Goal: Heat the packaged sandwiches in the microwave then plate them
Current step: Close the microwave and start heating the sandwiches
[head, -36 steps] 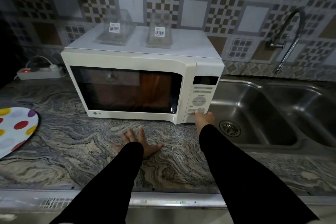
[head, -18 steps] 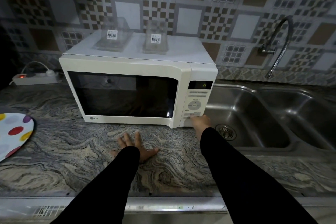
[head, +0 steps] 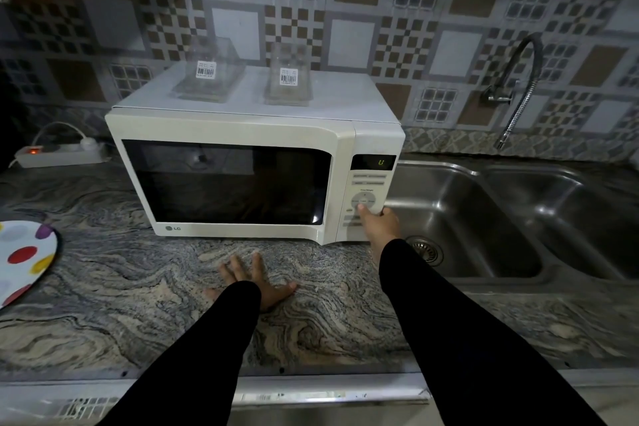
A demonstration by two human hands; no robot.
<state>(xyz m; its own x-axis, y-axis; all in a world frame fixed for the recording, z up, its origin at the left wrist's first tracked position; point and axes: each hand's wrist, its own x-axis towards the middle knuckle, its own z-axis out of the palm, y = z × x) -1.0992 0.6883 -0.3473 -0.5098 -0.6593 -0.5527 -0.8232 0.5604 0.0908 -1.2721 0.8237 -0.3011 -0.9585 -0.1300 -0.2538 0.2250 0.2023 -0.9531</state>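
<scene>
Microwave (head: 242,162) cavity: dark behind the door glass — contents cannot be told. Control-panel (head: 368,197) button lettering too small to read. Spotted plate (head: 24,259) cut off by the left edge. Barcode labels (head: 206,69) illegible.

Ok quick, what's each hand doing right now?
Left hand: open, flat on the countertop.
Right hand: open, fingertip pressing the microwave control dial.

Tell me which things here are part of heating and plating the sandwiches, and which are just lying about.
Part of the job:
microwave, door closed
right hand, a finger on the keypad
two clear packs on top of the microwave
spotted plate at the left edge

Just lying about:
left hand, flat on the counter
double sink
tap
power strip
</scene>
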